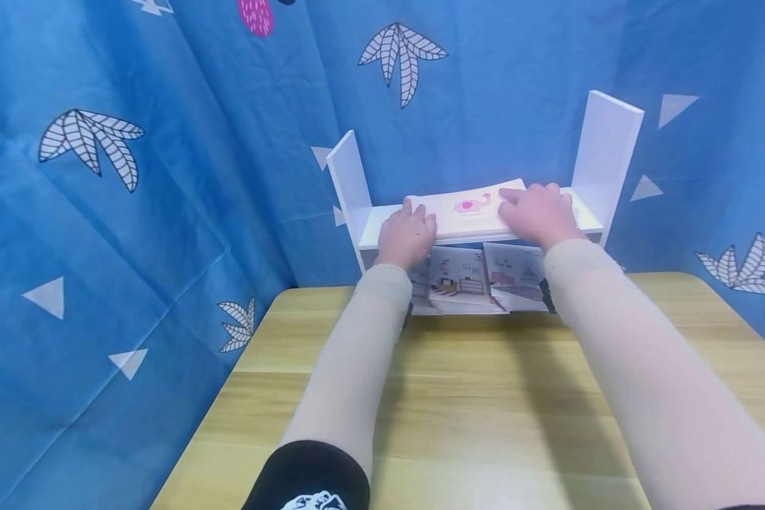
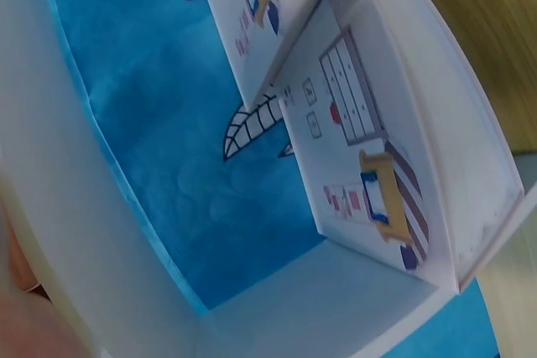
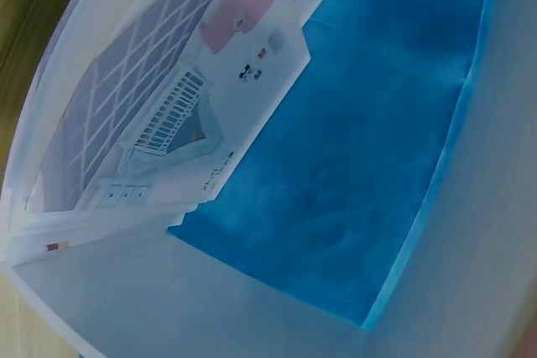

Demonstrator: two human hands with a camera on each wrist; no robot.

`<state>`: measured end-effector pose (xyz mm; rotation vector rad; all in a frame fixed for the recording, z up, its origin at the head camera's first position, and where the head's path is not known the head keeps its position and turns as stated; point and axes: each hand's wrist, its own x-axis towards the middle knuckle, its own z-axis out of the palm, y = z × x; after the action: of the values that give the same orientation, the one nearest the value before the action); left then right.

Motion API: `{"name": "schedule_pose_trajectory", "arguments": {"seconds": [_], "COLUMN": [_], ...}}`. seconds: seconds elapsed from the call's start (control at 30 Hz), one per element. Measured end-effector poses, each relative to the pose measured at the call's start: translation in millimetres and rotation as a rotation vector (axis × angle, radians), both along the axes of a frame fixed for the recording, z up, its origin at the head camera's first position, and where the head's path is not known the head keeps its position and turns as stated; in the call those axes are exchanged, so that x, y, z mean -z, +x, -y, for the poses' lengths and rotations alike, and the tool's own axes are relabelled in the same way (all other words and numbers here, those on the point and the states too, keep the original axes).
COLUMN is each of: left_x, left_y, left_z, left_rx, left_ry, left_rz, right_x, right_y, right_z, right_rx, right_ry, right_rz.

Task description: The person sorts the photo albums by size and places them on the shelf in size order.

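A pale picture book [image 1: 462, 212] with a pink elephant on its cover lies flat on the upper board of a small white shelf [image 1: 372, 225]. My left hand [image 1: 406, 237] holds the book's left end, its fingertips at the edge. At the right end my right hand [image 1: 540, 214] grips the book, with a finger and thumb over the cover. The undersides of both hands are hidden. In the lower compartment several illustrated booklets [image 1: 459, 276] lean side by side; the left wrist view shows one booklet [image 2: 344, 123] with drawn furniture, the right wrist view another booklet [image 3: 243, 81].
White side panels rise at the shelf's left [image 1: 350, 177] and right [image 1: 608, 145]. The shelf stands at the back of a wood-grain table [image 1: 459, 411]. A blue patterned curtain [image 1: 185, 177] hangs behind and to the left.
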<state>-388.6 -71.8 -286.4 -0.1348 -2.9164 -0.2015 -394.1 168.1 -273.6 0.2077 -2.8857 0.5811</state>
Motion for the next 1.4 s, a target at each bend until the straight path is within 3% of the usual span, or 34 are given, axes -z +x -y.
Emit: {"name": "schedule_pose_trajectory", "arguments": {"seconds": [0.47, 0.73, 0.87, 0.97, 1.1, 1.23, 1.4], "left_x": [-4.2, -10.4, -8.2, -6.3, -6.5, -7.2, -5.7], "left_y": [6.5, 1.2, -1.7, -1.1, 0.5, 1.4, 8.2], "left_z": [4.6, 4.4, 4.0, 4.9, 6.5, 8.5, 18.5], "left_rx": [0.025, 0.052, 0.048, 0.03, 0.033, 0.069, 0.13], "left_ry": [0.041, 0.057, 0.012, -0.007, 0.049, 0.138, 0.219], "left_rz": [0.002, 0.016, 0.005, 0.0, -0.011, -0.005, 0.085], "right_x": [7.2, 5.4, 9.9, 16.1, 21.6, 22.4, 24.5], "right_y": [4.6, 5.6, 9.7, 13.4, 17.9, 21.9, 27.0], "right_z": [0.8, -8.0, -6.8, -4.5, -4.8, -10.4, -19.3], "right_rx": [0.007, 0.02, 0.023, 0.014, 0.005, -0.052, -0.141], "right_ry": [-0.006, -0.073, -0.091, -0.057, 0.031, 0.121, 0.17], "right_rz": [-0.058, -0.053, -0.094, -0.16, -0.24, -0.223, -0.167]}}
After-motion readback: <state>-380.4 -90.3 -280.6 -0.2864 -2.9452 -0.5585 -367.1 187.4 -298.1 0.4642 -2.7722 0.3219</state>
